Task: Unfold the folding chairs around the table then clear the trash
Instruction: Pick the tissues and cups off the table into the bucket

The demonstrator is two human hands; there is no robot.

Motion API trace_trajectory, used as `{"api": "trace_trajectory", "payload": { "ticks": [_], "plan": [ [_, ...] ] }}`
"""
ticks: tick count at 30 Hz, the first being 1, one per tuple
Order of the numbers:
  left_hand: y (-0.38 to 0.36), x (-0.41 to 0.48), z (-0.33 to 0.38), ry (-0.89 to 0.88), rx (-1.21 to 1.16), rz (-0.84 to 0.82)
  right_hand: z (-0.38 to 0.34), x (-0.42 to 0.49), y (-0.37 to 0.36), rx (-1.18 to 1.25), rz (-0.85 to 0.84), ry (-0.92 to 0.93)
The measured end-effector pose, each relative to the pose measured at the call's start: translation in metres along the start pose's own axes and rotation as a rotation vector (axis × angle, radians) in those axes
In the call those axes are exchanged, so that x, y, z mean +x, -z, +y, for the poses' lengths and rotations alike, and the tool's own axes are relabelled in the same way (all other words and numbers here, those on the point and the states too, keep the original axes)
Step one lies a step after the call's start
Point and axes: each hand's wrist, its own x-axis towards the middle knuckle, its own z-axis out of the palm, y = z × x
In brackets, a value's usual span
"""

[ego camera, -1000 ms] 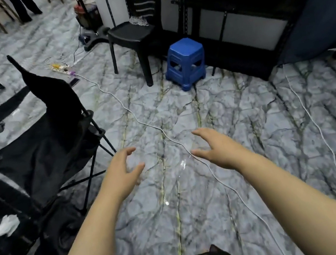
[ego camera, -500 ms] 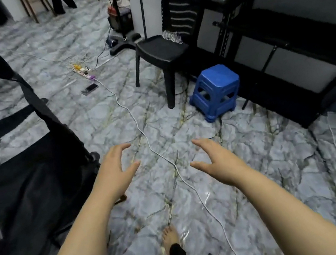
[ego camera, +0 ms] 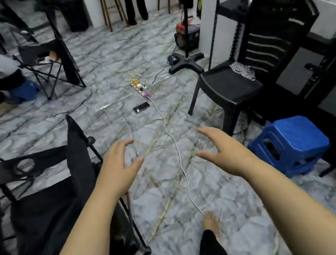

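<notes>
Left hand (ego camera: 122,166) and right hand (ego camera: 223,151) empty, fingers loosely spread. Unfolded folding chair (ego camera: 53,210) near left. Likely trip hazard: white cable (ego camera: 175,146) just beside bare foot (ego camera: 210,221). Trash not in view.

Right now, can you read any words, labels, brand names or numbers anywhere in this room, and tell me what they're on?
No text can be read anywhere in this view.
The red and black machine at the back: any label is too blurred to read.
The phone: its face is dark, with nothing showing.
The power strip: too small to make out any marking.
The blue stool: no marking visible.
</notes>
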Motion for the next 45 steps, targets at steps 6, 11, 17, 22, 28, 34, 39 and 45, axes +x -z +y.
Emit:
{"api": "trace_trajectory", "payload": {
  "ticks": [6, 11, 17, 22, 28, 34, 39, 45],
  "plan": [
    [0.019, 0.116, -0.001, 0.186, -0.017, 0.177, -0.005, 0.167, 0.042, -0.031, -0.137, 0.182],
    [0.031, 0.193, -0.006, 0.309, -0.054, 0.288, -0.023, 0.290, 0.065, -0.089, -0.234, 0.321],
    [0.054, 0.269, -0.045, 0.473, -0.069, 0.396, -0.063, 0.412, 0.049, -0.124, -0.326, 0.461],
    [0.081, 0.348, -0.108, 0.522, -0.092, 0.467, -0.115, 0.518, 0.017, -0.160, -0.413, 0.517],
    [0.150, 0.444, -0.181, 0.589, -0.102, 0.465, -0.201, 0.649, -0.007, -0.195, -0.473, 0.556],
    [0.230, 0.503, -0.244, 0.673, -0.081, 0.574, -0.303, 0.749, -0.043, -0.183, -0.545, 0.657],
    [0.282, 0.532, -0.311, 0.770, -0.088, 0.643, -0.392, 0.831, -0.094, -0.243, -0.615, 0.771],
    [0.345, 0.572, -0.392, 0.897, -0.159, 0.700, -0.507, 0.932, -0.163, -0.361, -0.738, 0.880]
  ]
}}
